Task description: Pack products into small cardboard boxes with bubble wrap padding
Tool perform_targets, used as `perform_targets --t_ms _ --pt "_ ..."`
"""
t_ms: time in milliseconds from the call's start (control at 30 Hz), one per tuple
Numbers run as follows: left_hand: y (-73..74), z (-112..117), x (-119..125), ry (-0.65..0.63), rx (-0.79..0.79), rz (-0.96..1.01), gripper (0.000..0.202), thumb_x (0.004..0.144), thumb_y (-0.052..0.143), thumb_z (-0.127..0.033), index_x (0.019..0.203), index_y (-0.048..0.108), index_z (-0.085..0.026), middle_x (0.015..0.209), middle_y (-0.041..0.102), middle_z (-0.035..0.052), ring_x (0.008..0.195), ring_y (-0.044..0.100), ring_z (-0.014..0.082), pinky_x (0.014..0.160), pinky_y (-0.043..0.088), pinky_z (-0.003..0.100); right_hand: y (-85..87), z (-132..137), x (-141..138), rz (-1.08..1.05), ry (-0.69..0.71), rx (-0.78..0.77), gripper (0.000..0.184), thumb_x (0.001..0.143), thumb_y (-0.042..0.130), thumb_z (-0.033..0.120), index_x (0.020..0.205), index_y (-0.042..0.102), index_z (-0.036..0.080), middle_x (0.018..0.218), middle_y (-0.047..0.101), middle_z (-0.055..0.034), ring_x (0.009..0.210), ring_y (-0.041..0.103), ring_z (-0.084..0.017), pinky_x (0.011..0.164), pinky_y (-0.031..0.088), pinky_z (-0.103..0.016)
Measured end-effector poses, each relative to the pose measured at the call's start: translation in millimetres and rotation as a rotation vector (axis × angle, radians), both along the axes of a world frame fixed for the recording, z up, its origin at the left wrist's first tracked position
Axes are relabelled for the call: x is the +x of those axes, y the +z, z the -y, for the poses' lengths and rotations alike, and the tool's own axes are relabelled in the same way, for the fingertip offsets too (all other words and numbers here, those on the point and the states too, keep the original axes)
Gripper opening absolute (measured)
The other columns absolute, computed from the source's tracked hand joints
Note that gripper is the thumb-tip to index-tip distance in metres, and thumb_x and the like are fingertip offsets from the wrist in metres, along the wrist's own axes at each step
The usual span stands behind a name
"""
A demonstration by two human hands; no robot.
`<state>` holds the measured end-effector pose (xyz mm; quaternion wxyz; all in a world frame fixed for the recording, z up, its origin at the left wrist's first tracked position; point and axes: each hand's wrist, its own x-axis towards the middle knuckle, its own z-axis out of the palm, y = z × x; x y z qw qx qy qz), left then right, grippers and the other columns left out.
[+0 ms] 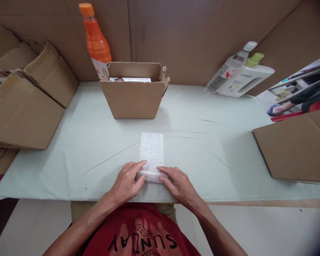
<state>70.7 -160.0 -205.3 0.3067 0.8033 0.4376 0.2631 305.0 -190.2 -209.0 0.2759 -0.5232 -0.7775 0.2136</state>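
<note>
A strip of bubble wrap [152, 147] lies on the pale green table cover, its near end rolled or folded into a thick bundle [151, 176]. My left hand [129, 179] grips the left end of that bundle between thumb and fingers. On the right end, my right hand [177, 183] holds it the same way. The flat part of the wrap stretches away from me, toward an upright cardboard box [134, 99]. Whether anything is inside the roll cannot be made out.
Inside the box stands something white [133, 79]. Behind it is an orange bottle [96, 39]. Several cardboard boxes [21, 106] stand at the left, another box [296, 149] at the right. A clear bottle [226, 71] and a white jug [242, 81] lean at the back right.
</note>
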Motion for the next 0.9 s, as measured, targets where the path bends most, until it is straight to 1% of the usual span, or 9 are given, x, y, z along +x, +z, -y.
perform_targets --t_ms 67,167,267,400,533,667,733,833,900 --pt "-2.0 -2.3 -0.3 0.067 -0.045 -0.045 0.043 0.089 0.055 -0.02 0.132 0.058 -0.018 0.097 0.073 0.0074 0.088 0.066 0.0226 0.083 0.052 0.039 2.0 3.8 -1.8 0.019 -0.078 0.055 0.026 0.1 0.051 0.027 0.121 0.066 0.024 0.109 0.076 -0.0078 0.094 0.07 -0.022 0.081 0.054 -0.038" --pt "-5.2 -12.9 4.4 0.136 -0.022 -0.153 0.042 0.088 0.057 -0.021 0.13 0.059 -0.018 0.095 0.072 0.0074 0.088 0.065 0.0241 0.084 0.052 0.04 3.6 9.2 -7.3 0.117 -0.175 0.242 0.023 0.098 0.056 0.026 0.119 0.065 0.022 0.123 0.069 -0.0131 0.109 0.065 -0.027 0.087 0.05 -0.043" --pt "-5.6 -19.4 7.4 0.162 0.076 -0.196 0.036 0.09 0.056 -0.022 0.126 0.061 -0.017 0.103 0.069 0.0098 0.096 0.063 0.0261 0.087 0.051 0.042 2.8 10.0 -12.8 0.202 -0.07 0.26 0.026 0.095 0.06 0.023 0.121 0.063 0.021 0.126 0.068 -0.0132 0.112 0.063 -0.029 0.089 0.048 -0.045" --pt "-1.9 -8.9 0.4 0.085 0.184 -0.051 0.04 0.091 0.058 -0.026 0.13 0.057 -0.018 0.121 0.064 0.0132 0.112 0.059 0.0278 0.097 0.048 0.044 -0.9 4.5 -14.8 0.181 -0.011 0.199 0.025 0.097 0.056 0.018 0.121 0.063 0.02 0.116 0.073 -0.0112 0.104 0.066 -0.027 0.086 0.049 -0.044" --pt "0.1 2.5 -8.0 0.011 0.068 0.003 0.047 0.09 0.054 -0.018 0.137 0.05 -0.02 0.11 0.069 0.0093 0.099 0.063 0.0238 0.09 0.05 0.04 0.4 3.8 -11.8 0.027 -0.003 0.056 0.025 0.1 0.055 0.026 0.124 0.062 0.023 0.099 0.076 -0.0063 0.084 0.068 -0.021 0.077 0.052 -0.037" --pt "-3.0 -7.8 -3.7 0.119 0.038 -0.126 0.049 0.089 0.055 -0.02 0.137 0.05 -0.017 0.102 0.068 0.0094 0.093 0.062 0.0254 0.086 0.051 0.042 6.9 7.6 -12.8 0.122 -0.128 0.194 0.028 0.098 0.057 0.026 0.125 0.062 0.022 0.118 0.07 -0.0121 0.103 0.065 -0.026 0.084 0.049 -0.042" --pt "-4.3 -15.6 0.7 0.161 0.064 -0.166 0.045 0.089 0.056 -0.021 0.134 0.053 -0.017 0.102 0.067 0.01 0.095 0.061 0.0265 0.087 0.051 0.044 8.2 7.9 -16.1 0.199 -0.12 0.226 0.029 0.096 0.06 0.027 0.125 0.063 0.023 0.125 0.067 -0.0133 0.109 0.063 -0.029 0.088 0.047 -0.045" --pt "-4.5 -18.6 3.4 0.241 0.011 -0.055 0.043 0.09 0.058 -0.027 0.132 0.055 -0.019 0.104 0.065 0.009 0.093 0.062 0.0235 0.082 0.053 0.039 4.1 3.6 -21.9 0.247 -0.029 0.2 0.027 0.094 0.061 0.025 0.121 0.065 0.024 0.123 0.07 -0.0116 0.106 0.063 -0.029 0.086 0.047 -0.045" --pt "-4.1 -13.4 1.3 0.33 -0.132 0.117 0.05 0.09 0.06 -0.033 0.137 0.05 -0.021 0.112 0.064 0.0096 0.092 0.063 0.021 0.076 0.054 0.034 -1.2 -1.1 -24.6 0.175 -0.077 0.201 0.025 0.096 0.057 0.022 0.12 0.065 0.022 0.114 0.074 -0.0104 0.1 0.066 -0.027 0.084 0.049 -0.043"
